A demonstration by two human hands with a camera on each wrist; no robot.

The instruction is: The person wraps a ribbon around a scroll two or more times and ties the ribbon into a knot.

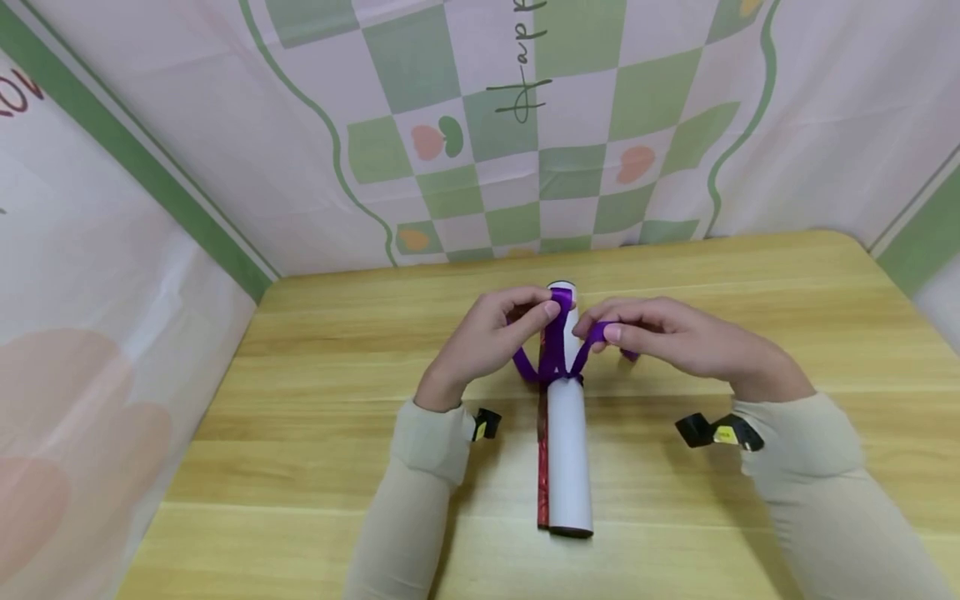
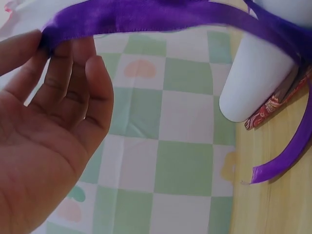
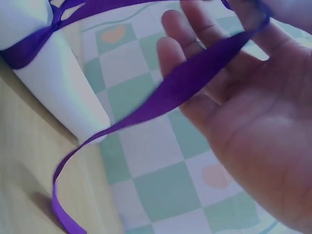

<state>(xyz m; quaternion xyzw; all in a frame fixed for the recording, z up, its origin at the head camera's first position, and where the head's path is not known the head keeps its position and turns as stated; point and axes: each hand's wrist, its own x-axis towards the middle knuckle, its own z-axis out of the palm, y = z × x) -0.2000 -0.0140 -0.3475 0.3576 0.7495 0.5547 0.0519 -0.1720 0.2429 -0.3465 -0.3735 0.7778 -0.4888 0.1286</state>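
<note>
A white paper roll (image 1: 570,458) lies lengthwise on the table, with a red patterned strip (image 1: 543,475) along its left side. Purple ribbon (image 1: 553,346) is tied round the roll near its middle. My left hand (image 1: 495,329) pinches one length of the ribbon between thumb and fingertips, above the roll's far half. To the right of the roll, my right hand (image 1: 667,337) pinches another length. In the right wrist view a loose tail of ribbon (image 3: 195,80) hangs down from the right hand. A cut ribbon end (image 2: 268,171) dangles beside the roll in the left wrist view.
The wooden table (image 1: 315,417) reaches back to a hanging cloth (image 1: 517,183) with green and white checks. Another printed cloth (image 1: 90,333) hangs on the left. Both sleeves (image 1: 802,442) carry black wrist devices (image 1: 720,432).
</note>
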